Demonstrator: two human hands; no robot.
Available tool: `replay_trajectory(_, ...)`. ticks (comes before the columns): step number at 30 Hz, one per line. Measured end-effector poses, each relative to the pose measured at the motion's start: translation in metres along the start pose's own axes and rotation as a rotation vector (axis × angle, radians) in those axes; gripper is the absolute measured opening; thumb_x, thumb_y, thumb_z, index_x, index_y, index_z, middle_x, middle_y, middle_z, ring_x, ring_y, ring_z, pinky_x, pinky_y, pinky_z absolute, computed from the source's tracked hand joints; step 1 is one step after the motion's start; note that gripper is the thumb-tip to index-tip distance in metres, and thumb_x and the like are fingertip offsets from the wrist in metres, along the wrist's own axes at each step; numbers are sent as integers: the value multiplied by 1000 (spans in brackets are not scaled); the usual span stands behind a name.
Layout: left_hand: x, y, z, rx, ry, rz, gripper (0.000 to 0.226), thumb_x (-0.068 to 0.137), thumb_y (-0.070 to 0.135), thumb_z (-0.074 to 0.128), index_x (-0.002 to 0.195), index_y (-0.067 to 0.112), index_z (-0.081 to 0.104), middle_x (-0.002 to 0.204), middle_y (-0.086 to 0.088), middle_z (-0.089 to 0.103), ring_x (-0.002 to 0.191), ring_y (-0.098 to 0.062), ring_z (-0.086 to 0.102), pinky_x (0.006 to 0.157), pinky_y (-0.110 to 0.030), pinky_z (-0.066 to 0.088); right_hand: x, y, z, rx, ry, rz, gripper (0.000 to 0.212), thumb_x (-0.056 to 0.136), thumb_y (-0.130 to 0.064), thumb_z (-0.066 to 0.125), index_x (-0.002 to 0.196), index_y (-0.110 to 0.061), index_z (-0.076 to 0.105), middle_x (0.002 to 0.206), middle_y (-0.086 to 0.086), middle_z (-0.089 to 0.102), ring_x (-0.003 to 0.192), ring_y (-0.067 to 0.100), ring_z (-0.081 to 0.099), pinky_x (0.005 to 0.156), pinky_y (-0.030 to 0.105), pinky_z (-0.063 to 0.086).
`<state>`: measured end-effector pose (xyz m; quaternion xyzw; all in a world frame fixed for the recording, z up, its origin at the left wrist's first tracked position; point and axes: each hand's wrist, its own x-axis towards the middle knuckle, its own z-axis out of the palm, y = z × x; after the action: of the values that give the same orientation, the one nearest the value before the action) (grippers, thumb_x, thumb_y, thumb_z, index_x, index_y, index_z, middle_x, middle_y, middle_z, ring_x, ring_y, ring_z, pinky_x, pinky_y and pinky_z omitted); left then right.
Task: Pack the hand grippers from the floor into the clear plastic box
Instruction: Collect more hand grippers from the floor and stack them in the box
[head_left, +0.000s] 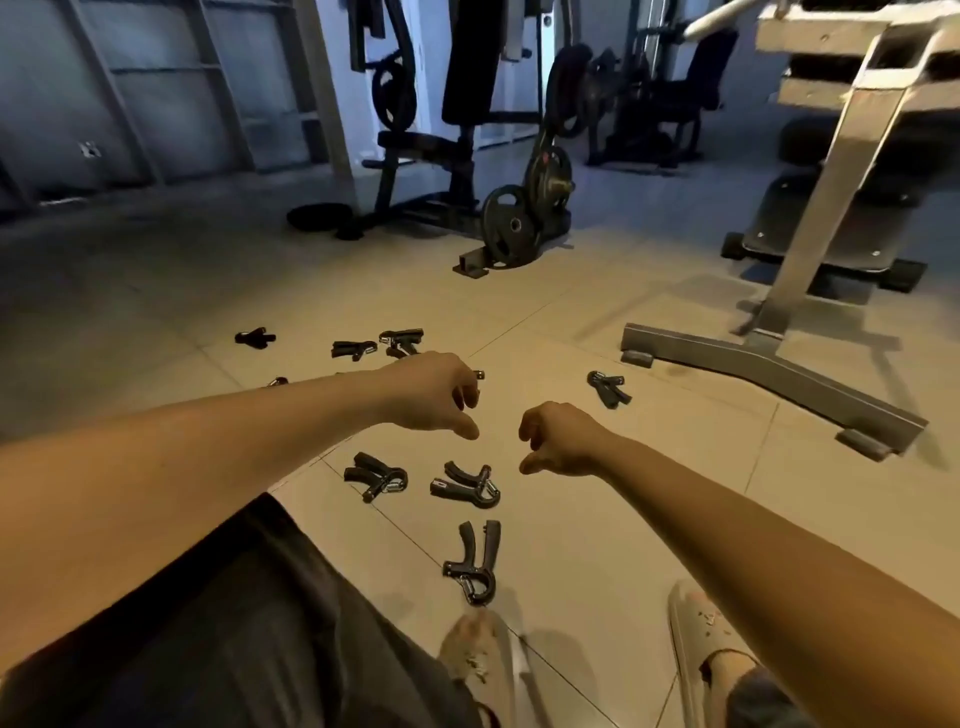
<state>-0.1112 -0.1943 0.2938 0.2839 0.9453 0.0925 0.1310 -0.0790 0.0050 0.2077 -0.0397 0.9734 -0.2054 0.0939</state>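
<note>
Hand grippers (467, 569): several, all scattered on tiled floor (597, 545).
Clear box: not in view.
Left hand (431, 397): grip loosely curled, empty.
Right hand (558, 441): likewise empty.
Progress: packing apparently barely begun.

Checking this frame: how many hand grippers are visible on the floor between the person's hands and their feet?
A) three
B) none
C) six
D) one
A: three lie there, the first hand gripper on the left, the second hand gripper beside it and the third hand gripper nearest the slippers; the others lie beyond the left hand and right hand.
</note>
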Motion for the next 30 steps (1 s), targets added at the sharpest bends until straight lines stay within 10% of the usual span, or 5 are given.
replay_trajectory(19,169,-185,227,26,-209,-186,54,86,44,73,131,18,57,118,-3,61,102,-22,59,82,-34,49,157,89,221,-376,-283,-387,59,87,-11,65,143,-22,49,143,6,50,127,29,49,95,42,47)
replay_trajectory(30,260,-227,285,164,-302,30,96,75,50,80,156,23,34,161,-1,35,146,-24,31,120,-43,27,196,111,269,-450,-407,-641,59,73,-37,78,128,-30,58,141,-2,49,121,28,47,97,44,42)
